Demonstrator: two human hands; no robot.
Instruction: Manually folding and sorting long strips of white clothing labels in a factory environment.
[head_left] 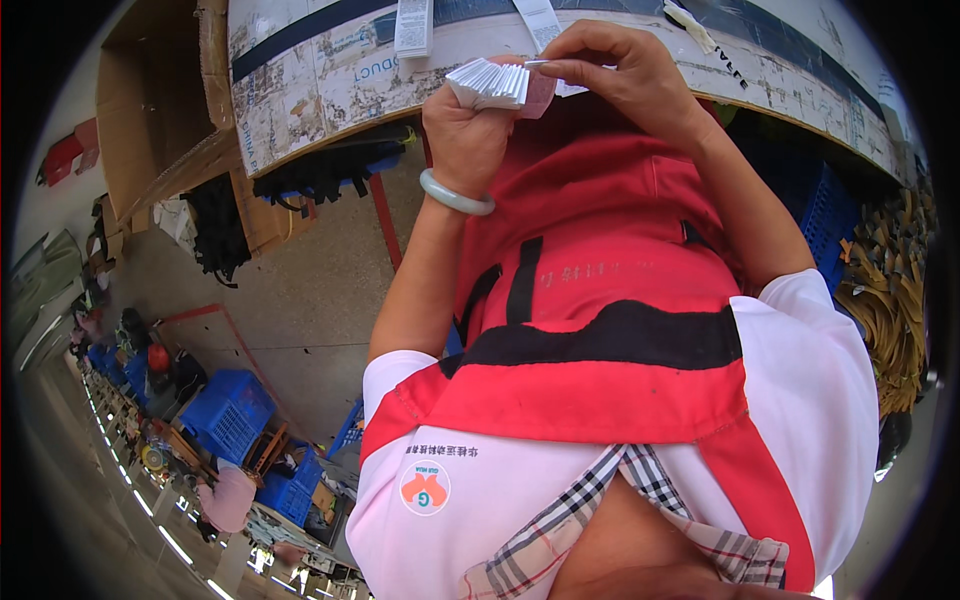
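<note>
The left hand (468, 125) is closed in a fist-like grip around a fanned stack of small white paper tags (490, 82), held upright with the edges spread at the top of the fist. A pale green bangle (456, 196) circles the left wrist. The right hand (615, 72) sits just right of the stack; its grip is pinched together, thumb and forefinger clamped on one thin tag (540, 63) at the stack's right edge. A pink tag (541, 97) shows behind the white ones. Both hands are raised before the edge of a worn white worktop (330, 80), on which loose white labels (413, 25) lie. Nearer is the person's red apron (600, 290) over a white shirt. To the far left, blue crates (232, 412) stand on the concrete floor (300, 290).
</note>
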